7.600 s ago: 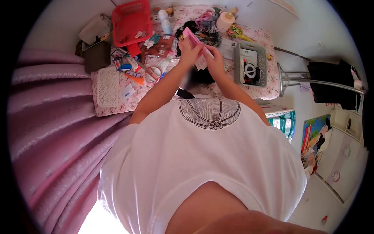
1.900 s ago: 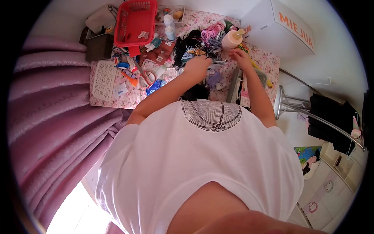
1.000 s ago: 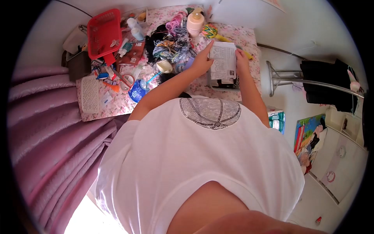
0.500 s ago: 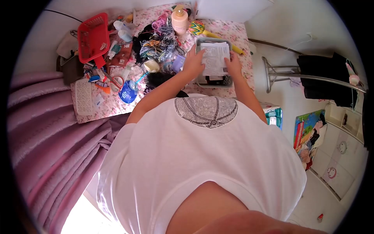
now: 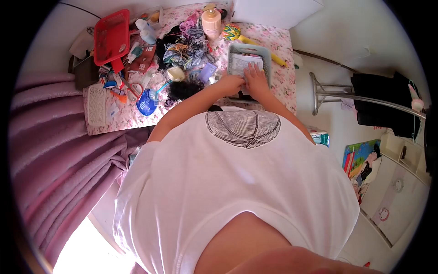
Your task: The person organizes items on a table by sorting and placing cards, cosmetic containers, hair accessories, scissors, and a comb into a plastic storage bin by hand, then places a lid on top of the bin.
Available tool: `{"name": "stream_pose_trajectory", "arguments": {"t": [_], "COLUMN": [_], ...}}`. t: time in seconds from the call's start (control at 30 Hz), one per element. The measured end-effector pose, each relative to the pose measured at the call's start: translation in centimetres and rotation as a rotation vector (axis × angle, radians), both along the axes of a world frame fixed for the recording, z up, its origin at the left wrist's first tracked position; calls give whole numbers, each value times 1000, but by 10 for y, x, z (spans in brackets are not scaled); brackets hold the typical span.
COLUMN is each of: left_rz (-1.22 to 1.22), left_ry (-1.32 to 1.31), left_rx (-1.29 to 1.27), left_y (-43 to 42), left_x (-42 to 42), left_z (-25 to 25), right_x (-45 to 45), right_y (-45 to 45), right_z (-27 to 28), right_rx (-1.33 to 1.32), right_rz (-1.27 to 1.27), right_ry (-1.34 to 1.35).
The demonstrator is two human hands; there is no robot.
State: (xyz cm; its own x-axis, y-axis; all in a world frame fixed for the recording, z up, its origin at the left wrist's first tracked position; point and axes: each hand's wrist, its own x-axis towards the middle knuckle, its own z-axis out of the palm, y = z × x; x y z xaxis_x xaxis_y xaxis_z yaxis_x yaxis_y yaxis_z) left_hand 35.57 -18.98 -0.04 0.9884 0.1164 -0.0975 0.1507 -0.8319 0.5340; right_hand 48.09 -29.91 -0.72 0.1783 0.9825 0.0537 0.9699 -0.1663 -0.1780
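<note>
Resting with fingers spread, ungrasping, right hand (image 5: 256,81) covers white paper sheets (image 5: 241,63) inside the rectangular grey plastic basket (image 5: 268,61), upper centre; left hand (image 5: 232,85) beside it, grip indeterminable; sheets judged placed, tangled multicoloured yarn (image 5: 186,52) left loose on the pink floral tabletop (image 5: 280,48).

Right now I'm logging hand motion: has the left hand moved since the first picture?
Yes: the left hand has moved rightward, from left of the pump bottle to its right.

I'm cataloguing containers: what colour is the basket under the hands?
The basket is grey, best seen in the head view.
</note>
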Motion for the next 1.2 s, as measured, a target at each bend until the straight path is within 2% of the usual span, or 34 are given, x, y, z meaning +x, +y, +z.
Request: {"name": "stream_pose_trajectory", "arguments": {"t": [0.1, 0.2, 0.3, 0.37, 0.4, 0.57, 0.67, 0.8, 0.9, 1.03, 1.2], "left_rz": [40, 97, 169, 183, 190, 228, 219, 206, 218, 270, 359], "left_ry": [90, 66, -316, -334, -345, -301, -271, -315, -253, -222, -230], "left_rx": [-74, -23, -61, -76, -84, 48, 22, -87, -152, -162, -134], "left_y": [3, -2, -2, 8, 12, 18, 19, 17, 21, 38, 65], "left_x": [0, -5, -12, -14, -15, -26, -34, -48, -61, -81, -120], "left_z": [3, 8, -9, -11, -8, 2, -9, 3, 16, 30, 31], "right_x": [-6, -3, -3, -5, -6, -14, -18, -14, -7, -18, -52], "right_y": [-1, 4, 10, 15, 17, 26, 32, 38, 55, 65, 92], "right_z": [-8, -7, -7, 0, 0, 4, -2, -12, 3, 7, 35], "right_rx": [-79, -196, -289, -325, -250, 33, -86, -83, -320, 59, 305], "right_rz": [25, 3, -25, -33, -26, 16, -6, 19, -73, -226, -187], "right_ry": [53, 103, 136, 121, 125, 182, 220, 196, 411, 445, 506]}}
